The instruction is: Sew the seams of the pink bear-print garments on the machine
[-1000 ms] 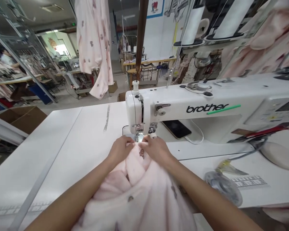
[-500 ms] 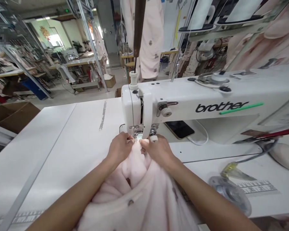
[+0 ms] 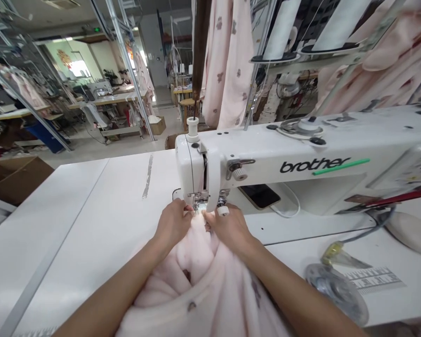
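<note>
A bunched pale pink fleece fabric (image 3: 199, 281) with small brown prints lies on the white table in front of me. My left hand (image 3: 172, 224) pinches its front edge just left of the presser foot. My right hand (image 3: 229, 228) grips the same edge on the right, a white band on one finger. Both hands press the fabric up to the needle area (image 3: 199, 205) of the white Brother sewing machine (image 3: 284, 164). The needle itself is mostly hidden by my fingers.
A phone (image 3: 259, 196) on a white cable lies under the machine arm. A round plastic piece (image 3: 337, 292) and yellow clippers (image 3: 338, 256) sit at the right. Pink garments (image 3: 228, 61) hang behind. The white table (image 3: 73, 224) stretches left; a cardboard box (image 3: 10, 178) stands beyond it.
My hands have stayed at the presser foot, holding the fabric edge. The view shifted a little, so the machine sits slightly lower and further left in the picture.
</note>
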Action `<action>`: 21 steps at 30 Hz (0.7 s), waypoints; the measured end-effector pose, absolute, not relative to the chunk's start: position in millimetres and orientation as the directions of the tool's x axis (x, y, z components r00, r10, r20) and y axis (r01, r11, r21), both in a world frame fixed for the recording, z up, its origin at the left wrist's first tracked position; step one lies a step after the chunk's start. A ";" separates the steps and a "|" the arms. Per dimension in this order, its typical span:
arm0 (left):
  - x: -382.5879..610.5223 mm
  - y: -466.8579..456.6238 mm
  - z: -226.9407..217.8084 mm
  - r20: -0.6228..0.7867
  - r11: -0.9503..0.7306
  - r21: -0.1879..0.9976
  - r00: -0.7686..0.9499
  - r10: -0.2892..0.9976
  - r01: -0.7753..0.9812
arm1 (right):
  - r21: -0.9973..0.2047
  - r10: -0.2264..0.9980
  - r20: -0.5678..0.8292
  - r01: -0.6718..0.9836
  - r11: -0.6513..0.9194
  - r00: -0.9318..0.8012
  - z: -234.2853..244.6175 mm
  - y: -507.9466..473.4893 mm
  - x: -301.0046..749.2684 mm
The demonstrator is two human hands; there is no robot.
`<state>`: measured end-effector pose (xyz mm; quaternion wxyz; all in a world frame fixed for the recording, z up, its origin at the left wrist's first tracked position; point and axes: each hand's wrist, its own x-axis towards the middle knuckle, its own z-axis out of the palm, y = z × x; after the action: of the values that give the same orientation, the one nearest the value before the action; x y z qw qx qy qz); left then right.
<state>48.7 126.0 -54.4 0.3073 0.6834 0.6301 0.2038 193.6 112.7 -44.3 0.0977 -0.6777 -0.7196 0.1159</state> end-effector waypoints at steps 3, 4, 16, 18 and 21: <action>49.2 126.6 -55.5 -0.090 -0.026 0.669 0.116 0.989 0.743 | -0.281 0.996 -0.020 0.957 0.076 -0.085 -45.0 113.0 193.6; 49.2 126.7 -55.8 -0.079 -0.033 0.667 0.116 0.990 0.744 | -0.264 0.995 -0.021 0.961 0.085 -0.094 -44.6 112.9 193.4; 51.0 131.5 -62.4 -0.046 -0.046 0.617 0.095 0.994 0.785 | -0.136 0.991 0.043 0.982 0.128 -0.123 -47.7 111.9 193.3; 51.5 132.0 -62.4 -0.045 -0.042 0.603 0.087 0.995 0.796 | -0.135 0.992 0.063 0.983 0.120 -0.113 -51.6 113.0 193.2; 52.2 132.6 -61.6 -0.041 -0.032 0.582 0.069 0.997 0.812 | -0.139 0.991 0.097 0.984 0.109 -0.096 -57.6 114.9 192.3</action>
<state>52.2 132.6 -61.6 0.2372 0.6916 0.6539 0.1945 192.3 114.9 -57.6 0.0827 -0.6671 -0.7401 0.0190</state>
